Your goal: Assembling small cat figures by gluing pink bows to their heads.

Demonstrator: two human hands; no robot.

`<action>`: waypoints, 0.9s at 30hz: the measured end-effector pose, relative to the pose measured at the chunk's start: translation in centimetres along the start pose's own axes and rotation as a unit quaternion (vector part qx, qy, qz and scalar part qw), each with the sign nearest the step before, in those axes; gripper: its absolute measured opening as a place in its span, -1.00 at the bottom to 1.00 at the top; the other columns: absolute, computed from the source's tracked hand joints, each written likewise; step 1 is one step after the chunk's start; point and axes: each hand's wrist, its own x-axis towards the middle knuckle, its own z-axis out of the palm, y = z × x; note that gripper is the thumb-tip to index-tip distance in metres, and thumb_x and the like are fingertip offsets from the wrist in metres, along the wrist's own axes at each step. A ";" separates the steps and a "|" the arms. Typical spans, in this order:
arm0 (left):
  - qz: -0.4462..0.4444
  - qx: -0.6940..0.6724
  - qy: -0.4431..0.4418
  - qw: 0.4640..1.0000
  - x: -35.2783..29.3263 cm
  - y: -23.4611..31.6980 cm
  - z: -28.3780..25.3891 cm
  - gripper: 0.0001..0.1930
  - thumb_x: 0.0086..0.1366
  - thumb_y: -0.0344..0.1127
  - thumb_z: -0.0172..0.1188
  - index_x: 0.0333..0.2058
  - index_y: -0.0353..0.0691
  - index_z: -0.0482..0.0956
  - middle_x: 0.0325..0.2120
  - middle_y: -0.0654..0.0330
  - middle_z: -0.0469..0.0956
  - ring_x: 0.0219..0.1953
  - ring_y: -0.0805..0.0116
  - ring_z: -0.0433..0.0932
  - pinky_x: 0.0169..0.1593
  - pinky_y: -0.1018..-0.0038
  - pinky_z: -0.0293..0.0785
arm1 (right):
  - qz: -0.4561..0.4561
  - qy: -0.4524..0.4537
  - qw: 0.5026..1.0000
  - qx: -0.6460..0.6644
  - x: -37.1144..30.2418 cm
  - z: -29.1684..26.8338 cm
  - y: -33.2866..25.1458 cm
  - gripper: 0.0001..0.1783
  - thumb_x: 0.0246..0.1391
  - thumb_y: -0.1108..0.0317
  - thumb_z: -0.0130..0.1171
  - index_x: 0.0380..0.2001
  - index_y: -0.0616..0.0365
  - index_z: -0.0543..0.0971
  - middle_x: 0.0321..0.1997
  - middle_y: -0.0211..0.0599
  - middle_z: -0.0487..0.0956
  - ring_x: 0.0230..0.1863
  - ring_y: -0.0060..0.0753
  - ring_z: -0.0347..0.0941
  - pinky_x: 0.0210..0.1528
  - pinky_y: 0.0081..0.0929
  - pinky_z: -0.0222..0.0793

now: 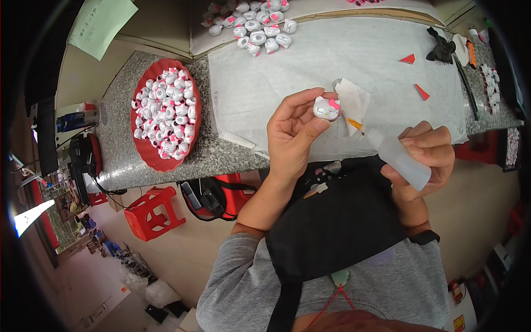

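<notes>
Worktop (pixel 119 157): speckled stone, white sheeting (pixel 387 50), red tray (pixel 146 154) to your left.
Left hand (pixel 293 127): you pinch the white cat-head piece (pixel 325 110) above the sheeting.
Right hand (pixel 426 157): your fingers wrap the translucent bottle (pixel 398 157), amber nozzle (pixel 354 123) just beside the piece.
Nozzle work: probably dispensing; next calls for steady aim, light squeezing.

Grey speckled countertop (pixel 113 138): red scalloped tray (pixel 145 151) at left; white sheet (pixel 260 83) alongside, bearing two red scraps (pixel 422 92).

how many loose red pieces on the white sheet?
2. One red piece lies toward the back right, left of the black bundle; the second red piece lies nearer the right hand. Others could be hidden.
</notes>
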 end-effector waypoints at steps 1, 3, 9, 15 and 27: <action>0.000 -0.001 0.000 1.000 0.0 0.0 0.0 -0.62 -0.03 -0.52 0.05 -0.18 -0.37 0.24 -0.24 -0.03 0.35 -0.24 0.30 0.39 -0.14 0.39 0.33 | -0.003 0.002 1.000 -0.002 0.0 0.0 0.0 -0.60 -0.50 0.46 0.31 -0.53 0.13 0.30 -0.49 -0.32 0.27 -0.58 -0.58 0.18 -0.57 -0.68 0.18; -0.005 0.007 -0.007 1.000 0.0 0.0 0.1 -0.62 -0.04 -0.52 0.06 -0.18 -0.36 0.24 -0.24 -0.04 0.34 -0.24 0.29 0.39 -0.14 0.38 0.32 | -0.005 0.004 1.000 -0.004 0.0 0.0 -0.1 -0.60 -0.50 0.46 0.31 -0.53 0.13 0.30 -0.49 -0.31 0.27 -0.59 -0.58 0.18 -0.57 -0.68 0.18; 0.005 0.006 -0.011 1.000 0.0 -0.3 0.2 -0.61 -0.06 -0.54 0.07 -0.19 -0.36 0.24 -0.24 -0.04 0.34 -0.23 0.27 0.39 -0.11 0.37 0.31 | -0.012 0.006 1.000 0.001 0.0 0.1 0.0 -0.59 -0.50 0.46 0.31 -0.53 0.13 0.30 -0.49 -0.30 0.27 -0.60 -0.58 0.17 -0.58 -0.68 0.18; -0.002 0.009 -0.005 1.000 0.0 -0.1 0.2 -0.61 -0.07 -0.56 0.07 -0.19 -0.36 0.24 -0.24 -0.04 0.34 -0.23 0.28 0.39 -0.10 0.37 0.30 | -0.007 -0.010 1.000 0.005 0.0 0.1 -0.1 -0.60 -0.49 0.46 0.30 -0.52 0.14 0.31 -0.49 -0.31 0.27 -0.59 -0.58 0.17 -0.59 -0.69 0.17; 0.085 0.159 -0.048 0.982 -0.2 -0.3 0.1 -0.65 -0.08 -0.65 0.03 -0.23 -0.40 0.29 -0.24 -0.05 0.33 -0.18 0.32 0.33 -0.13 0.53 0.25 | -0.009 -0.003 1.000 0.005 -0.1 0.5 0.0 -0.59 -0.51 0.47 0.31 -0.51 0.13 0.31 -0.49 -0.31 0.27 -0.59 -0.58 0.17 -0.58 -0.70 0.18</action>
